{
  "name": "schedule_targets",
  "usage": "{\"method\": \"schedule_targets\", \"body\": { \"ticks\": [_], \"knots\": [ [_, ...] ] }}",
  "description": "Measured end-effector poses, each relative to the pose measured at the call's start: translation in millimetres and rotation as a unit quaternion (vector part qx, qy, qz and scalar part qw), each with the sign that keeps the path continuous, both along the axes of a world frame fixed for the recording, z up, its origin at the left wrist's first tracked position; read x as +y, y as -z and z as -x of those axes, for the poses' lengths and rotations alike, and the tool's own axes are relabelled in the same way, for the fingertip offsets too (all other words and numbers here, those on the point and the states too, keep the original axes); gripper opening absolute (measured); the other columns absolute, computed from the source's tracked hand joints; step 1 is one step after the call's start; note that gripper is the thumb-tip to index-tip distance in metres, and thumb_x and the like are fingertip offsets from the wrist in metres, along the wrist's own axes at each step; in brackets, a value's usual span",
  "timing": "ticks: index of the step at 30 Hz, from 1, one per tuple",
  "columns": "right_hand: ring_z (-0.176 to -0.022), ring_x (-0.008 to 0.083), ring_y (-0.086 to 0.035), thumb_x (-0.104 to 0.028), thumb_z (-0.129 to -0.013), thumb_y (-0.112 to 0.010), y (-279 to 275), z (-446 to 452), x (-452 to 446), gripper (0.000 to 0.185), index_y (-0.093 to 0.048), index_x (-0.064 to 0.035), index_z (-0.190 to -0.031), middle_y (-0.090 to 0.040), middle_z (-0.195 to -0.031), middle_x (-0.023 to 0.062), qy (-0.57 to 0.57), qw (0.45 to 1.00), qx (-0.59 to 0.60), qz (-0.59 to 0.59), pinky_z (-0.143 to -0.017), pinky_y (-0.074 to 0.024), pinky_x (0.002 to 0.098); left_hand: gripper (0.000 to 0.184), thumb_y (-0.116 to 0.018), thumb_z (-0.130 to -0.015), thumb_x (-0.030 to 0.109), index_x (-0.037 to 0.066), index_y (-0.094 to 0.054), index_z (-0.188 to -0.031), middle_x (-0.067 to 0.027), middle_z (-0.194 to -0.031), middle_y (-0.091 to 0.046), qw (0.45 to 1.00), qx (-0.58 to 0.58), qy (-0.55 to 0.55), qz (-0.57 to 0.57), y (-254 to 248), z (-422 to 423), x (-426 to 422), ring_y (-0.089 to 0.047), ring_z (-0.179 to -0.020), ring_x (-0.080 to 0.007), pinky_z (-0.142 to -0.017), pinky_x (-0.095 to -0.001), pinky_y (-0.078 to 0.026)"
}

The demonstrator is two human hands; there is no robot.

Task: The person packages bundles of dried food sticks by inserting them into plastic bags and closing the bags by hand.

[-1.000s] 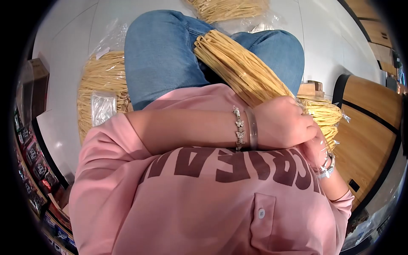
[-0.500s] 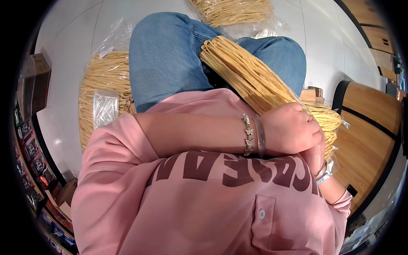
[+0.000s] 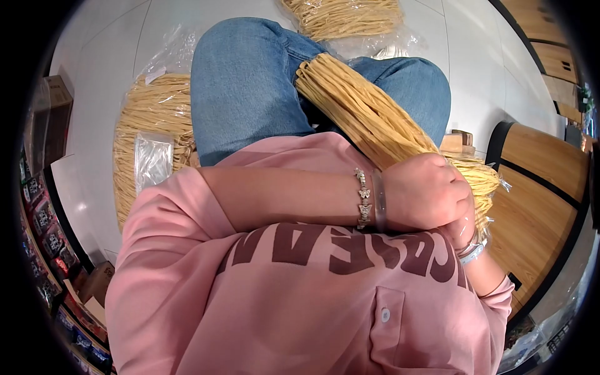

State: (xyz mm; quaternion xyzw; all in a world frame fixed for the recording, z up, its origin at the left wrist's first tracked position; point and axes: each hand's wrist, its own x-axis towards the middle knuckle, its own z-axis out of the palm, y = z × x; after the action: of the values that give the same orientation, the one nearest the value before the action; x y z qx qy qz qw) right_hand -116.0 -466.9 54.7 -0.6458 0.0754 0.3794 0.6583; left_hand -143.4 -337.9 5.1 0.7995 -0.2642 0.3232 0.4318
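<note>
Across my lap lies a bundle of dried bean curd sticks [image 3: 365, 112], long yellow strands in what looks like clear plastic. Its far end rests between my knees, and its near end goes under my left hand [image 3: 428, 190]. That hand is closed in a fist around the near end, my forearm crossing my chest. Just below and partly covered by it, my right hand [image 3: 464, 228] is also closed at this end of the bundle. The bag's end inside my fingers is hidden.
Bagged bean curd sticks lie beside my left leg [image 3: 150, 112], beyond my knees [image 3: 350, 19] and by my right side [image 3: 478, 181]. A clear packet [image 3: 154, 159] sits on the left bag. Wooden cabinet [image 3: 537, 206] stands right; a cardboard box [image 3: 53, 115] and stocked shelves [image 3: 47, 231] stand left.
My right hand and wrist have shifted slightly toward my body under the left hand. The bundle stays nearly in place, and both hands remain closed.
</note>
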Motion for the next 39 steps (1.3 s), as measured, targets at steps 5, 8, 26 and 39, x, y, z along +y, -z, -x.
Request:
{"method": "schedule_targets", "body": {
  "ticks": [5, 8, 26, 39],
  "knots": [
    [-0.075, 0.0120, -0.058, -0.009, -0.082, -0.052, 4, -10, -2, 0.020, -0.055, 0.0006, -0.099, -0.060, -0.087, 0.0072, 0.006, 0.997, 0.032, 0.073, -0.065, -0.0489, 0.0230, 0.012, -0.051, -0.069, 0.018, 0.008, -0.056, -0.074, -0.0023, -0.079, -0.057, 0.999, 0.035, 0.012, -0.014, 2, 0, 5, -0.057, -0.086, -0.0171, -0.066, -0.0273, -0.044],
    [-0.074, 0.0109, -0.057, -0.010, -0.079, -0.054, 11, -13, -3, 0.022, -0.055, 0.0012, -0.098, -0.060, -0.085, 0.0063, -0.008, 0.994, 0.019, 0.104, -0.064, -0.0482, 0.0224, 0.011, -0.050, -0.070, 0.017, 0.009, -0.056, -0.074, -0.0026, -0.079, -0.057, 0.999, 0.032, 0.009, -0.013, 4, 0, 7, -0.057, -0.086, -0.0171, -0.065, -0.0276, -0.044],
    [-0.050, 0.0076, -0.040, -0.025, -0.092, -0.045, 0, -112, -28, 0.040, -0.044, 0.0035, -0.120, -0.047, -0.065, 0.0009, 0.050, 0.992, 0.113, 0.010, -0.041, -0.0335, 0.0179, 0.022, -0.053, -0.075, 0.012, 0.006, -0.059, -0.095, -0.0085, -0.084, -0.059, 0.835, 0.547, 0.031, 0.039, 71, 20, 88, -0.058, -0.075, -0.0226, -0.068, -0.0325, -0.047],
    [-0.054, 0.0107, -0.054, -0.023, -0.091, -0.043, 21, -149, -60, 0.032, -0.047, 0.0024, -0.110, -0.062, -0.093, 0.0161, -0.005, 0.992, 0.127, 0.022, -0.043, -0.0470, 0.0180, 0.077, -0.074, -0.062, 0.016, 0.012, -0.036, -0.129, -0.0147, -0.125, -0.042, 0.943, 0.233, -0.163, -0.171, 130, -45, 121, -0.038, -0.119, -0.0323, -0.101, -0.0417, -0.030]
  ]
}}
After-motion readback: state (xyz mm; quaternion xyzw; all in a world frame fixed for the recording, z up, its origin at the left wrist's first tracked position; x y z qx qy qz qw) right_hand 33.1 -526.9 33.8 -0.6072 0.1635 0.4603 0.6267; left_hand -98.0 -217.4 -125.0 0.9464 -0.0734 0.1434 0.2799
